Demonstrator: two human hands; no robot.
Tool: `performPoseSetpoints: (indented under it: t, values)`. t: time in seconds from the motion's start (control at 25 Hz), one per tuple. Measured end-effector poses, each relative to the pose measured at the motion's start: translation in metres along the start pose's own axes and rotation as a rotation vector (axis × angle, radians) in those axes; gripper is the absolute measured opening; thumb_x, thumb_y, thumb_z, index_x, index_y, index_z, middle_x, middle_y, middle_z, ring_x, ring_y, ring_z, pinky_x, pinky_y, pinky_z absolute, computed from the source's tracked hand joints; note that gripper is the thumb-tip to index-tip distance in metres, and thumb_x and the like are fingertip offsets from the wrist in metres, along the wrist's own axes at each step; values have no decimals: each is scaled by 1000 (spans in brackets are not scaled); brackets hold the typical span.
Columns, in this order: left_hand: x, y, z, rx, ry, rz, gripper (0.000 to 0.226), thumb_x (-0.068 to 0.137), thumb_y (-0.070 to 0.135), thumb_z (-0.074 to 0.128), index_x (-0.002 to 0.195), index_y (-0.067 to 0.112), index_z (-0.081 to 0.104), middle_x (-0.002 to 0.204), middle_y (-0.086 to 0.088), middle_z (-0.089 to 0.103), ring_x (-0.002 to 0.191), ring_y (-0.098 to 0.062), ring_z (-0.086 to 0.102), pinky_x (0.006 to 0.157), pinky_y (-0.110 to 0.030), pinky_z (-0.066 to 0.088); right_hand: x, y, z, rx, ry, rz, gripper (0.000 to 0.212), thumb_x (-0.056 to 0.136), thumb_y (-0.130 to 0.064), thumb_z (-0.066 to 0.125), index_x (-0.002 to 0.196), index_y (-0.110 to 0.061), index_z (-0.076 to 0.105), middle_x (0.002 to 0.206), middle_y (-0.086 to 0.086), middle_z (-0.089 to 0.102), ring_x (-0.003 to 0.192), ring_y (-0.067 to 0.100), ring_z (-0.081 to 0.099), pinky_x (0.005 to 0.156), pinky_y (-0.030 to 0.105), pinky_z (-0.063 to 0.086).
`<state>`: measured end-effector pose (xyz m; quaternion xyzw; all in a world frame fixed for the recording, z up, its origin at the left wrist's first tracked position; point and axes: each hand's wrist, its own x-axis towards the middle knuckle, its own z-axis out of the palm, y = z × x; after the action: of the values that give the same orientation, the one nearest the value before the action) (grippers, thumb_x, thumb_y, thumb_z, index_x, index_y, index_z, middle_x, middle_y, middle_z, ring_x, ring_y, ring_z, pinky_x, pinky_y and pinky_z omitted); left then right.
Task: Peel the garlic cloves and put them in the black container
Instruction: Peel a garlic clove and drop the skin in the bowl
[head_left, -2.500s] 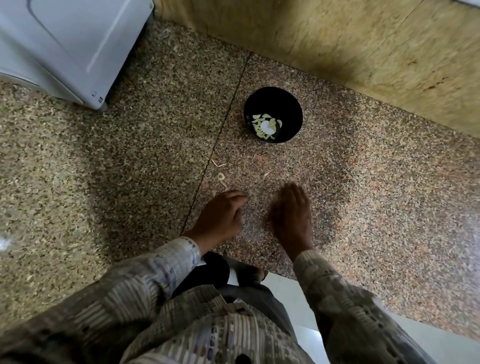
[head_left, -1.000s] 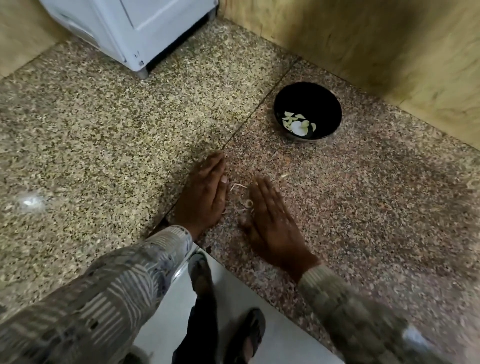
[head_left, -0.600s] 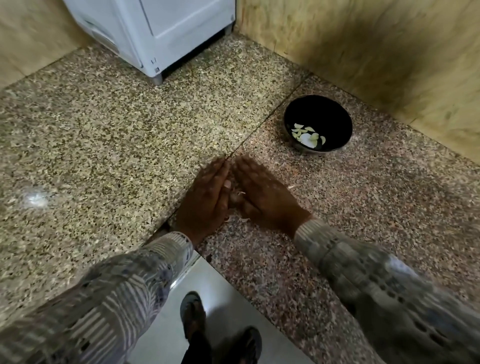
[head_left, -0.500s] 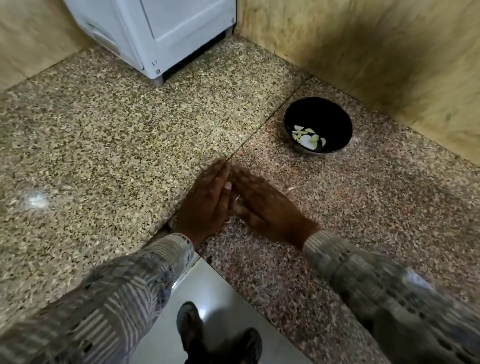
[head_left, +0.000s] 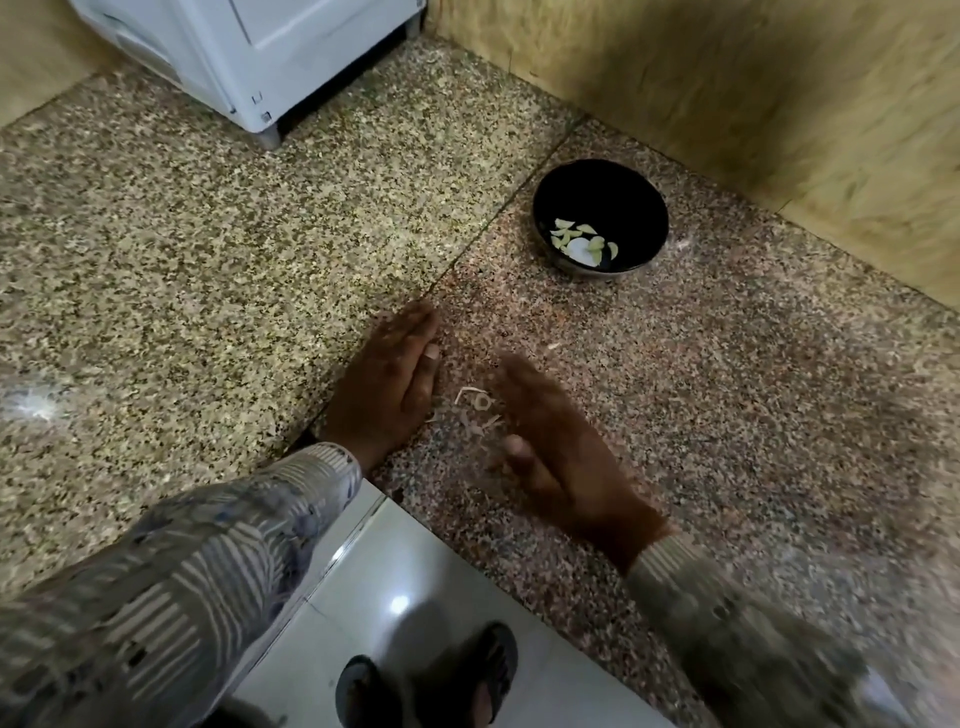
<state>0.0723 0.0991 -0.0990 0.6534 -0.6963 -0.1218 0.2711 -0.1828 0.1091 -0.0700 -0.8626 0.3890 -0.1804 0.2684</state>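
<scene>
The risk here is scatter. The garlic skins (head_left: 477, 410) are lying loose on the surface (head_left: 208, 270) between your hands. They look papery and light, so a quick scoop is likely to be flicking them outward rather than gathering them. The near edge of the surface is running just below your wrists, and anything pushed toward you is going to drop onto the floor (head_left: 415, 587). One stray scrap (head_left: 554, 345) is already sitting apart, beyond your right hand, and is easy to miss.

The black container (head_left: 647, 208) is standing well apart from your hands, close to the wall, with the peeled garlic cloves (head_left: 582, 244) resting in its bottom. A wide sweep in that direction could be carrying skins in among them.

Your left hand (head_left: 389, 384) is lying palm down on the surface just left of the skins, fingers straight and together, holding nothing. Your right hand (head_left: 561, 457) is showing blurred, angled in from the right with its fingers extended toward the skins and the thumb tucked near them. It too is gripping nothing that I can see.
</scene>
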Motion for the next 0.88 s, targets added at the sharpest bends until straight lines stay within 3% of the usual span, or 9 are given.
performPoseSetpoints:
  t: [0.12,0.2,0.28,0.4,0.56,0.68,0.8,0.88]
  values:
    - [1,-1,1,36,-34,5,51,109,33,34,152,11,48,160,-8,43,151,-20,35,126,-43,24,-34,1,3,-118,297,590,76,107,-59,13,165,-10,8,174,6,-3,160,19,-5,129,52,13]
    - [2,-3,3,9,-47,15,51,108,32,35,150,8,50,158,-11,45,150,-23,35,125,-41,25,-36,-20,30,-287,271,770,82,106,-62,5,164,-4,2,172,15,-11,160,26,-12,128,55,13]
    - [3,-3,5,4,-53,29,50,107,31,37,149,7,52,157,-12,47,150,-24,36,125,-40,27,-11,-57,67,-277,219,706,82,108,-60,15,162,3,10,170,24,-4,159,34,-8,127,55,13]
    - [3,-4,5,0,-65,4,51,106,31,37,150,8,50,159,-10,45,151,-23,35,125,-40,26,21,-98,92,-163,260,619,79,109,-56,26,161,3,19,170,22,3,160,32,-4,128,53,13]
    - [5,-1,5,4,-40,36,51,105,29,37,146,4,55,154,-14,50,147,-26,40,124,-41,28,-19,-62,66,-266,430,821,82,107,-61,15,164,-2,6,172,19,-5,160,29,-11,130,48,2]
    - [2,0,5,-14,-55,59,51,106,30,37,145,4,56,154,-14,50,147,-26,41,123,-38,29,-46,-52,65,-326,335,1016,86,105,-65,9,163,-2,-1,171,22,-8,158,32,-17,129,51,0]
    - [3,-3,6,-16,-55,66,52,105,31,36,144,4,56,154,-14,50,147,-26,41,123,-39,30,-21,-69,75,-369,270,1021,92,105,-66,16,160,8,11,168,30,1,158,40,-9,127,56,6]
    - [3,-3,7,-5,-57,89,52,105,31,36,144,4,56,154,-14,50,147,-26,41,123,-38,29,-19,-69,74,-375,284,919,92,105,-67,16,160,6,12,169,29,2,159,38,-9,128,55,6]
